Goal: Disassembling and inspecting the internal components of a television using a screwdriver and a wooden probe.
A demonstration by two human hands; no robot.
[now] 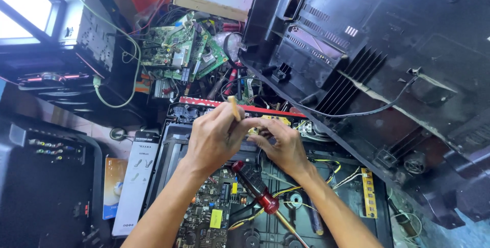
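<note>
A red-handled screwdriver (260, 194) lies on the open chassis (265, 227) under both wrists, within reach. Above it, the left hand (212, 138) pinches a thin tan stick (234, 107) upright; the right hand (283, 146) closes its fingertips on something small, hidden.

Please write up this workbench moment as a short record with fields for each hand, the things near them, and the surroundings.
left hand: left hand pinches a thin tan stick, tilted, tip upward
right hand: right hand meets the left one, fingertips together; anything it pinches is too small to tell
below hands: red-and-black handled screwdriver lying over an open black chassis with a dark circuit board
right: large black plastic back cover
behind: green circuit boards
</note>
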